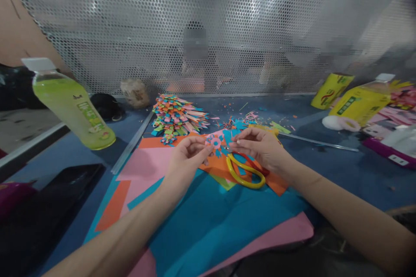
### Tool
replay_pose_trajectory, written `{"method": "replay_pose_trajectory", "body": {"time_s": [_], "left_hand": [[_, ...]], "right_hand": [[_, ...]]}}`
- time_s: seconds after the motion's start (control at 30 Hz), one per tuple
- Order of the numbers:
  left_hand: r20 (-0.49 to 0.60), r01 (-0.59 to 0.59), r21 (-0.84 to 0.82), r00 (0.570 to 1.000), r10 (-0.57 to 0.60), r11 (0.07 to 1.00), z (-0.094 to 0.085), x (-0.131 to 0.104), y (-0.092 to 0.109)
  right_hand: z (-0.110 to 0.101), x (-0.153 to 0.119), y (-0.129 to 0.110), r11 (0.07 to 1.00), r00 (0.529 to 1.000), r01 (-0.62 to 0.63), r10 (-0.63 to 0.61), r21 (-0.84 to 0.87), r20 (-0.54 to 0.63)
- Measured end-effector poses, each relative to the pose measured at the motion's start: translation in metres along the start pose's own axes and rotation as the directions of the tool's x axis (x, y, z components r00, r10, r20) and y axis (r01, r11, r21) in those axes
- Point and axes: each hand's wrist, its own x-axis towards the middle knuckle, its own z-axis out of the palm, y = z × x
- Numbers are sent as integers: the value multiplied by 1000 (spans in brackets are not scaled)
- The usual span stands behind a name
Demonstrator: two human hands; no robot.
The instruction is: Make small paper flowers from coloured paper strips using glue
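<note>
- 1 large blue paper sheet (227,220), nearest.
- 1 pair of yellow-and-red-handled scissors (248,185), near its far edge.
- Left hand (190,152): clamped on 1 pink-and-blue paper flower (215,142), between hands.
- Right hand (261,146): fingertips nearly together, can't tell if gripping.
- 1 multicoloured paper-strip cone (175,114).
- 1 perforated metal panel (208,4).

Two bare hands (187,156) — slim, uncovered forearms (154,212)

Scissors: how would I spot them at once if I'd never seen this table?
Start at the big blue paper sheet in the lower middle of the picture. Near its far edge, just below the right hand in this view, are the scissors. Their curved yellow loop, with red beside it, sets them apart from the flat orange paper nearby.
</note>
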Motion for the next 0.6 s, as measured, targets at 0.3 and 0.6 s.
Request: {"method": "replay_pose_trajectory", "body": {"time_s": [0.3, 0.6], "left_hand": [[4, 5, -8, 1000, -5, 1000, 1, 0, 1], [40, -18, 13, 999, 18, 1000, 0, -2, 2]], "right_hand": [[-5, 3, 6, 964, 991, 62, -28, -258, 134], [0, -6, -11, 882, 989, -73, 123, -466, 78]]}}
